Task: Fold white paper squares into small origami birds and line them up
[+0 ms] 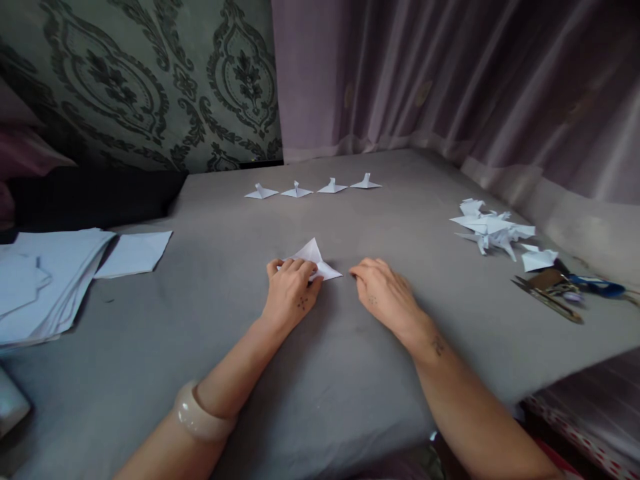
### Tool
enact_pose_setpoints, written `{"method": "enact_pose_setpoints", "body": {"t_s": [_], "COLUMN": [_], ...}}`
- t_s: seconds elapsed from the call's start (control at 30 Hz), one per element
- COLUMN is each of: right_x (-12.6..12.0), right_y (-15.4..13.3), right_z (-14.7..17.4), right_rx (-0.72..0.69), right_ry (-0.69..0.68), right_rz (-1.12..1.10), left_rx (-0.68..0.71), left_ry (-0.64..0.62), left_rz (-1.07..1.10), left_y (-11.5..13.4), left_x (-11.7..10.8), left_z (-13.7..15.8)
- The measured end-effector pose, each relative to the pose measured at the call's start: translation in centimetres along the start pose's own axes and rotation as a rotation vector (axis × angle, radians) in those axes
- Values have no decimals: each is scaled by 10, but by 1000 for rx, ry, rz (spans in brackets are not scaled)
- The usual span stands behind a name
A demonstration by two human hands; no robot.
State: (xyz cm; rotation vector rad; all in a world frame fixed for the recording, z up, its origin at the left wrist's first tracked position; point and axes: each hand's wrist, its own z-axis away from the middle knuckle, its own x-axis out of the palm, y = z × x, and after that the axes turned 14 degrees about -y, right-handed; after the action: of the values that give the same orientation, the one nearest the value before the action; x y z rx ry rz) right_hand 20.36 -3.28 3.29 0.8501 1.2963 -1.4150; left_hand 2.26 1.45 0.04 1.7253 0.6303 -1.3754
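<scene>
And there it was, one folded sheet of white paper [325, 270] on the grey-covered tabletop [200, 360], out in the middle ground between the near edge and the far edge, well short of the row of four origami figures [333, 189] along that far side! The left hand [293, 287] had it, fingers bent over its left part, apparently pinching and pinning it down, though the underside of the grip was hidden. The right hand [387, 290] rested just beside the paper's right tip, fingers bunched together, nothing visible between them, not touching the sheet. Doing this fold well, by my reading, called for a steady left hold, layers lined up before any pressure, then a firm crease run outward to the tip by the right fingers, without tugging at the thin points. And the direction? One sharp corner aimed at the tabletop's far edge, another at its right edge, where a pile of origami figures [495, 227] lay. The long axis seemed to run from left to right, roughly along the far edge, but with the left end covered, nobody could swear to it.
</scene>
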Motion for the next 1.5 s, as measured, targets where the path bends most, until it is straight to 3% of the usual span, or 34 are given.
{"method": "enact_pose_setpoints", "body": {"t_s": [0.07, 0.2, 0.3, 0.57, 0.8, 1.0, 1.17, 1.3, 1.5], "right_x": [-3, 2, 8, 14, 14, 14, 14, 14, 10], "right_y": [2, -4, -11, -14, -18, -20, -20, -20, -20], "right_z": [0, -3, -4, -2, 3, 3, 2, 2, 4], "right_rx": [-11, -217, -289, -297, -280, -280, -270, -278, -265], "right_ry": [-13, -31, -43, -35, -38, -49, -60, -62, -85], "right_rz": [-25, -136, -158, -74, 0, 8, 22, 45, 74], "left_rx": [-3, 4, 8, 71, 179, 167, 28, 41, 215], "left_ry": [-1, -17, -7, 7, 4, 147, 284, 184, 44], "left_rz": [-1, 1, 1, 105, 53, -11, 32, 183, 239], "left_y": [0, 1, 1, -18, -30, -26, -21, -23, -20], "left_x": [0, -1, 0, -1, -8, -9, -8, -5, 1], "left_z": [0, -1, -1, 10, 11, 11, 9, 8, 8]}}
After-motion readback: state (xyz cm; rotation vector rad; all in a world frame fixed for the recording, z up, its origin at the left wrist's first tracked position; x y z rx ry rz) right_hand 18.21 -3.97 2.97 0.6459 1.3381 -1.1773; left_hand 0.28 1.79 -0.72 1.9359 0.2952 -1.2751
